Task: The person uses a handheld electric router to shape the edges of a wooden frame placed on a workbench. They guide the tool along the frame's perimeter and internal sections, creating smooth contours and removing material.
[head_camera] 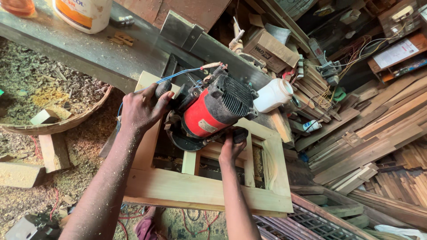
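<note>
A red and black power router (209, 111) sits on a pale wooden frame (200, 191) that lies flat on the workbench. My left hand (142, 109) grips the router's black knob handle on its left side. My right hand (231, 144) holds the handle on the lower right side, partly hidden beneath the motor body. A blue cable (178, 73) runs from the top of the tool. Sawdust covers both forearms.
A white plastic jar (273, 94) and a cardboard box (271, 49) stand behind the router. A woven basket (53, 126) of shavings is at left, with wood blocks (53, 151) on the floor. Stacked planks (378, 133) fill the right. A white glue bottle (84, 13) stands on the grey bench.
</note>
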